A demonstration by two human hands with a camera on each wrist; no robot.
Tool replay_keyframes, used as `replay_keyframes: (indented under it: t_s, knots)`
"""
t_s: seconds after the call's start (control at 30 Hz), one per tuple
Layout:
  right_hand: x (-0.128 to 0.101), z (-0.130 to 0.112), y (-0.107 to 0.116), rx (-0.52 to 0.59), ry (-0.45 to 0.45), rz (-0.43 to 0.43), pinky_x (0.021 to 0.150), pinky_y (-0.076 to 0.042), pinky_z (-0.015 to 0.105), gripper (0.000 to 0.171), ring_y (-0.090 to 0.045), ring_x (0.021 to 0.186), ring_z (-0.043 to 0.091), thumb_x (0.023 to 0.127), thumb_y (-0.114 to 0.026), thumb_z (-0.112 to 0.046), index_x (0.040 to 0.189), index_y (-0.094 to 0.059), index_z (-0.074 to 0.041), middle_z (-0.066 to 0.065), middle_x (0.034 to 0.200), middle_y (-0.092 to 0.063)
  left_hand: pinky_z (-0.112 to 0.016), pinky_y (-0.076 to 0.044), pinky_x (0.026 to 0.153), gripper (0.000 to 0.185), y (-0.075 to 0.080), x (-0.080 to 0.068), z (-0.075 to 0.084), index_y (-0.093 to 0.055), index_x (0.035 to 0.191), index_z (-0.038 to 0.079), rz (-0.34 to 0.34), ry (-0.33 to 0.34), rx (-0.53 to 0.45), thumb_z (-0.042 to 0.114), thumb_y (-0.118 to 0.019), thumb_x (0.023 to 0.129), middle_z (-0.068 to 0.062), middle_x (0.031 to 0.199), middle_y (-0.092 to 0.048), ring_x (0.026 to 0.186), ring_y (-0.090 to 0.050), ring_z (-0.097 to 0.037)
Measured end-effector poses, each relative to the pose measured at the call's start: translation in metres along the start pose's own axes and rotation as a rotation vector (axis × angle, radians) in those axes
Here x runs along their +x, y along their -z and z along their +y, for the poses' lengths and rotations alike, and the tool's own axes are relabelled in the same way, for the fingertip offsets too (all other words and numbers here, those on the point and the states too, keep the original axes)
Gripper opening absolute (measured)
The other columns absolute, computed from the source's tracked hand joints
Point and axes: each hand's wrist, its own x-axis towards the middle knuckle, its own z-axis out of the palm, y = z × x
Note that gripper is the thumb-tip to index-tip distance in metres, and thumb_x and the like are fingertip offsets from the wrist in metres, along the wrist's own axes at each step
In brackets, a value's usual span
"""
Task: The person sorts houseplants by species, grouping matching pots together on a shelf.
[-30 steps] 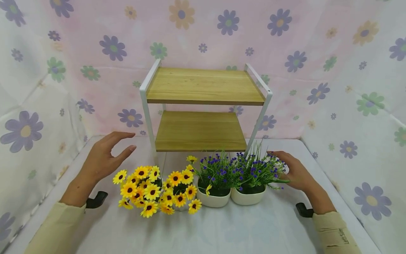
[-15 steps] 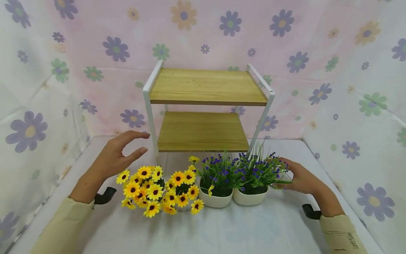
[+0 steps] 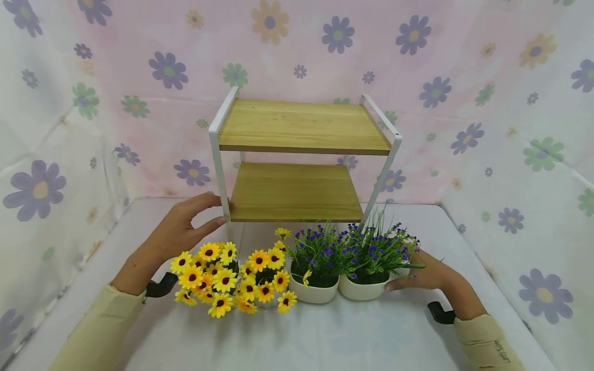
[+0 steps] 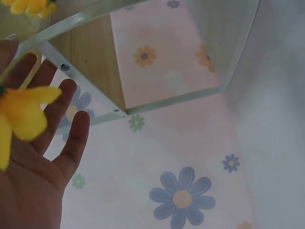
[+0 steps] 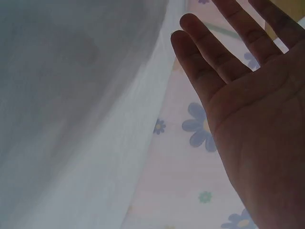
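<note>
A white-framed shelf [image 3: 303, 154] with two wooden boards stands at the back of the table. My left hand [image 3: 224, 212] reaches to its front left post [image 3: 221, 185], with index fingertip and thumb at the lower board's corner and the fingers fairly straight. The left wrist view shows that hand [image 4: 43, 157] open beside the frame [image 4: 81, 95], behind a blurred yellow petal [image 4: 21, 114]. My right hand [image 3: 417, 273] lies flat against the right side of the right white pot [image 3: 364, 291] of purple flowers, thumb on the pot. The right wrist view shows its fingers [image 5: 224, 57] straight.
Two bunches of yellow sunflowers [image 3: 223, 278] stand at the front left, and a second white pot of purple flowers [image 3: 313, 292] stands next to the first. Flowered cloth walls [image 3: 510, 129] close in three sides. The white tabletop [image 3: 301, 340] runs toward me.
My left hand has moved right until its fingers reach the shelf's front left post. My right hand has dropped from the purple blooms to the pot's side.
</note>
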Motion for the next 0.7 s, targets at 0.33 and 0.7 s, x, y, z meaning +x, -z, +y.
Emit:
replay_keyframes:
  t_s: [0.33, 0.7]
  knots:
    - [0.012, -0.015, -0.013, -0.075, 0.276, 0.014, 0.109, -0.052, 0.042, 0.087, -0.057, 0.136, 0.026, 0.076, -0.099, -0.033, 0.146, -0.056, -0.005, 0.008, 0.143, -0.064, -0.045, -0.056, 0.105, 0.029, -0.004, 0.001, 0.0, -0.075, 0.121, 0.018, 0.015, -0.019, 0.059, 0.006, -0.08, 0.095, 0.006, 0.126, -0.074, 0.122, -0.067, -0.019]
    - [0.014, -0.019, -0.021, -0.117, 0.234, 0.047, 0.108, -0.051, 0.053, 0.092, -0.054, 0.135, 0.028, 0.075, -0.098, -0.041, 0.147, -0.055, -0.005, 0.007, 0.144, -0.062, -0.049, -0.057, 0.101, 0.026, -0.005, 0.002, 0.005, -0.075, 0.119, 0.017, 0.011, 0.001, 0.083, 0.007, -0.079, 0.096, 0.006, 0.125, -0.074, 0.12, -0.068, -0.018]
